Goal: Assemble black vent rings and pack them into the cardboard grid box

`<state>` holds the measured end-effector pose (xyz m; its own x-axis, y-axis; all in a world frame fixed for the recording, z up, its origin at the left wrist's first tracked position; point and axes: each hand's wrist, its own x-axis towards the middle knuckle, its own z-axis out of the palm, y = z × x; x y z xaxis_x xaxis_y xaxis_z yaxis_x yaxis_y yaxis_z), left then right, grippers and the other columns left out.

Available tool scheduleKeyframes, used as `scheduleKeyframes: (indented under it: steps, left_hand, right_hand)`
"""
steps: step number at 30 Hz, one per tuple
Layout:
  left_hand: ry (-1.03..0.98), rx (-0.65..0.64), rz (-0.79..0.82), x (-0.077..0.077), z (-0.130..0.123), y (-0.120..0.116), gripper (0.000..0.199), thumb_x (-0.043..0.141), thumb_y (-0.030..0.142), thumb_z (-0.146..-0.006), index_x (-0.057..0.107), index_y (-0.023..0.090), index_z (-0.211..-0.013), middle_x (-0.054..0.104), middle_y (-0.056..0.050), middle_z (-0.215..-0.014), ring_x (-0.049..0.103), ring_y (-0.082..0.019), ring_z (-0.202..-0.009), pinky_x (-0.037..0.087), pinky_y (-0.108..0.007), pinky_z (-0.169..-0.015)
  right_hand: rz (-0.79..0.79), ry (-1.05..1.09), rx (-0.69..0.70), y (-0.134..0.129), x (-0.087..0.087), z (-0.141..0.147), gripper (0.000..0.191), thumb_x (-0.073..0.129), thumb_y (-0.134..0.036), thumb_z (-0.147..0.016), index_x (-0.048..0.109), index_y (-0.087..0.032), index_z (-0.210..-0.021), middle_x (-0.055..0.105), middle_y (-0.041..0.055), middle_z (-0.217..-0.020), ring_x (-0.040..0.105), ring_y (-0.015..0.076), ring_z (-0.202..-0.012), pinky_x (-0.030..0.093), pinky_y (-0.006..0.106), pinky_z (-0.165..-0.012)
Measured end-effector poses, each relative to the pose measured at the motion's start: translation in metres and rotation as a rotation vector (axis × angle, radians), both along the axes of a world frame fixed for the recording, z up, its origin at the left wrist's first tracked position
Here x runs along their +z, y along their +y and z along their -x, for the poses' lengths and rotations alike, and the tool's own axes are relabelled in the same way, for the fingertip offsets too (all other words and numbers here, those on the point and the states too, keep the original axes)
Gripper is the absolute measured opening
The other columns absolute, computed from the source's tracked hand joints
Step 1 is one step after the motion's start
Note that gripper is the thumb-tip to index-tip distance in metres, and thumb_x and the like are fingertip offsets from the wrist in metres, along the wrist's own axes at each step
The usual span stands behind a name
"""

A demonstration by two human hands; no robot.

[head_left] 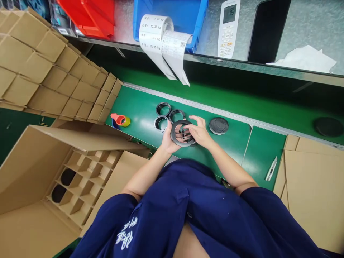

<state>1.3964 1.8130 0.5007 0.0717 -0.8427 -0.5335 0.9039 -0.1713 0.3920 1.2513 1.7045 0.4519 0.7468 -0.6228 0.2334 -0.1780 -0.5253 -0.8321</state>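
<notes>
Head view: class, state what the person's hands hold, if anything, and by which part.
Both hands, left and right, hold one black ring by its outer rim, on opposite sides.

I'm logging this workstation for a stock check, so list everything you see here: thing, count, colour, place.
Round vent part: 1, black, held in both hands over the green bench.
Rings: 3, black, on the bench just left of the hands.
Round disc: 1, dark grey, on the bench right of the hands.
Tape roll: 1, orange and yellow, bench left.
Divided carton: 1, brown, lower left, two cells filled with dark parts.
Cardboard dividers: a stack, brown, upper left.
Bins: red and blue, one each, on the shelf.
Label strip: white, hanging from the blue bin.
Remote control: 1, white, shelf.
Left hand: grips the part's left edge.
Right hand: grips its right edge.
</notes>
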Motion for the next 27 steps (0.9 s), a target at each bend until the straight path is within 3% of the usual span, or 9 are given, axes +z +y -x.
scheduleKeyframes:
  steps: [6, 10, 13, 15, 17, 19, 23, 25, 27]
  left_hand:
    - [0.113, -0.055, 0.104, 0.011, 0.0, 0.021, 0.084, 0.03, 0.08, -0.096, 0.054, 0.018, -0.147, 0.067, -0.021, -0.136, 0.063, -0.041, -0.128, 0.044, -0.072, -0.107]
    - [0.15, -0.053, 0.111, 0.01, 0.002, 0.031, 0.082, 0.029, 0.079, -0.097, 0.057, 0.017, -0.143, 0.067, -0.021, -0.135, 0.063, -0.041, -0.127, 0.045, -0.072, -0.107]
    - [0.165, -0.032, 0.096, 0.004, 0.0, 0.034, 0.079, 0.034, 0.077, -0.097, 0.061, 0.014, -0.137, 0.069, -0.022, -0.131, 0.065, -0.041, -0.125, 0.047, -0.069, -0.106]
    - [0.158, -0.01, 0.07, -0.002, -0.003, 0.035, 0.076, 0.037, 0.075, -0.098, 0.065, 0.012, -0.129, 0.072, -0.021, -0.124, 0.066, -0.039, -0.123, 0.05, -0.064, -0.106]
    - [0.146, 0.009, 0.035, -0.011, -0.005, 0.036, 0.071, 0.039, 0.073, -0.099, 0.069, 0.012, -0.121, 0.075, -0.019, -0.117, 0.068, -0.036, -0.12, 0.052, -0.057, -0.107]
    - [0.147, -0.017, -0.02, -0.023, -0.003, 0.038, 0.067, 0.04, 0.071, -0.1, 0.07, 0.013, -0.117, 0.077, -0.016, -0.112, 0.069, -0.035, -0.118, 0.054, -0.054, -0.106]
    - [0.114, -0.122, -0.151, -0.055, 0.007, 0.043, 0.065, 0.046, 0.067, -0.099, 0.068, 0.013, -0.126, 0.076, -0.017, -0.112, 0.069, -0.034, -0.116, 0.055, -0.049, -0.105]
    - [0.066, -0.139, -0.224, -0.069, 0.009, 0.045, 0.067, 0.048, 0.069, -0.097, 0.065, 0.015, -0.132, 0.074, -0.018, -0.116, 0.069, -0.035, -0.116, 0.055, -0.048, -0.103]
    - [-0.008, -0.156, -0.343, -0.079, 0.003, 0.048, 0.07, 0.047, 0.073, -0.095, 0.06, 0.021, -0.139, 0.071, -0.018, -0.122, 0.068, -0.035, -0.117, 0.055, -0.052, -0.102]
  right_hand:
    - [-0.215, -0.081, 0.024, 0.02, 0.017, 0.006, 0.082, 0.013, -0.073, -0.103, 0.075, -0.027, -0.128, 0.049, 0.0099, -0.15, 0.044, 0.027, -0.143, 0.033, 0.049, -0.125]
    - [-0.163, -0.08, 0.016, 0.03, 0.025, 0.015, 0.08, 0.012, -0.071, -0.104, 0.073, -0.027, -0.132, 0.05, 0.0095, -0.15, 0.043, 0.0271, -0.144, 0.032, 0.05, -0.126]
    - [-0.077, -0.052, 0.025, 0.035, 0.022, 0.019, 0.08, 0.004, -0.064, -0.106, 0.065, -0.028, -0.143, 0.048, 0.0097, -0.152, 0.042, 0.0272, -0.145, 0.034, 0.052, -0.125]
    - [0.05, 0.0, 0.063, 0.039, 0.016, 0.021, 0.076, 0.008, -0.065, -0.106, 0.06, -0.029, -0.148, 0.044, 0.01, -0.158, 0.037, 0.0302, -0.148, 0.033, 0.057, -0.125]
    - [0.215, 0.091, 0.175, 0.046, 0.007, 0.022, 0.071, 0.026, -0.07, -0.103, 0.057, -0.028, -0.151, 0.039, 0.0108, -0.163, 0.031, 0.0344, -0.151, 0.026, 0.063, -0.126]
    - [0.32, 0.195, 0.283, 0.054, -0.004, 0.023, 0.077, 0.046, -0.074, -0.097, 0.049, -0.024, -0.156, 0.033, 0.0146, -0.167, 0.023, 0.0387, -0.155, 0.019, 0.068, -0.126]
    - [0.223, 0.354, 0.296, 0.07, -0.031, 0.019, 0.111, 0.067, -0.077, -0.082, 0.023, -0.021, -0.167, 0.015, 0.0216, -0.17, 0.017, 0.044, -0.156, 0.026, 0.068, -0.122]
    - [0.155, 0.405, 0.287, 0.071, -0.046, 0.014, 0.117, 0.073, -0.075, -0.078, 0.018, -0.025, -0.169, 0.022, 0.0214, -0.167, 0.028, 0.0426, -0.15, 0.033, 0.063, -0.119]
    - [0.15, 0.478, 0.184, 0.066, -0.062, 0.009, 0.117, 0.077, -0.071, -0.076, 0.022, -0.023, -0.168, 0.029, 0.0223, -0.161, 0.035, 0.0429, -0.144, 0.033, 0.063, -0.118]
